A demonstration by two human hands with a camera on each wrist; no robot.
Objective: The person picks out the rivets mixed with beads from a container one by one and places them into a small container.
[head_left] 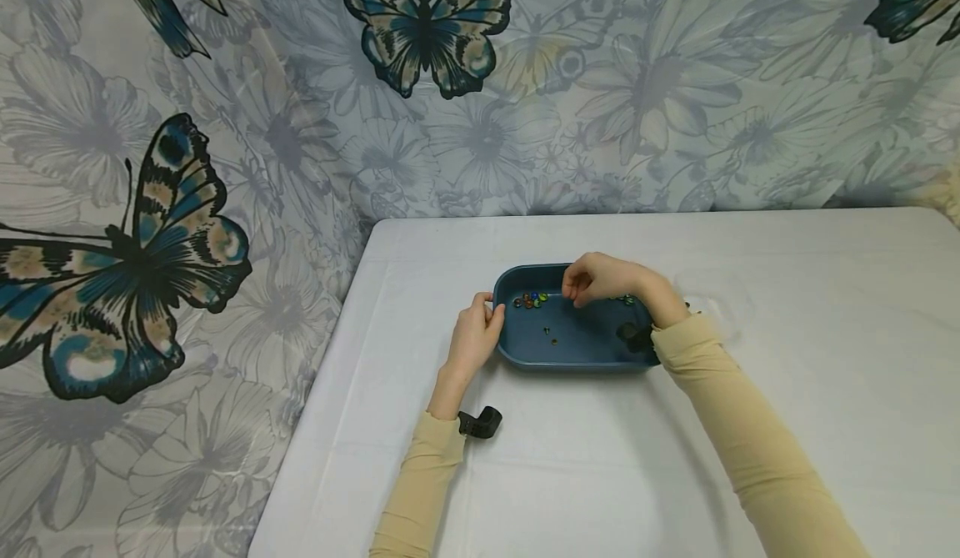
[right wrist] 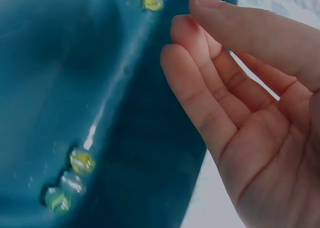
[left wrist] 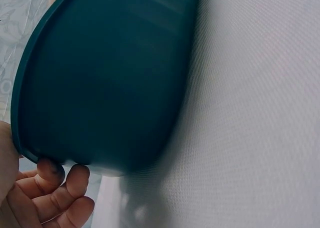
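Note:
A blue-green rectangular tray [head_left: 573, 368] rests on the table with glass marbles in it. Several coloured marbles [head_left: 531, 300] lie together by its far left side, and two smaller-looking specks sit nearer the middle. My left hand [head_left: 474, 333] holds the tray's left end; in the left wrist view its fingers [left wrist: 77, 180] curl against the outside of the rim. Over the far side of the tray hovers my right hand [head_left: 600, 279], fingers loosely bent, no marble visible between them. Below it in the right wrist view lie yellow, clear and green marbles [right wrist: 72, 182]; a yellow marble [right wrist: 153, 2] is near the thumb.
A white cloth covers the table [head_left: 562, 458]. Something transparent [head_left: 716, 299], hard to make out, lies right of the tray behind the right wrist. Behind the table hangs butterfly-patterned fabric [head_left: 487, 149]. Dark wrist cameras [head_left: 482, 423] sit on both wrists.

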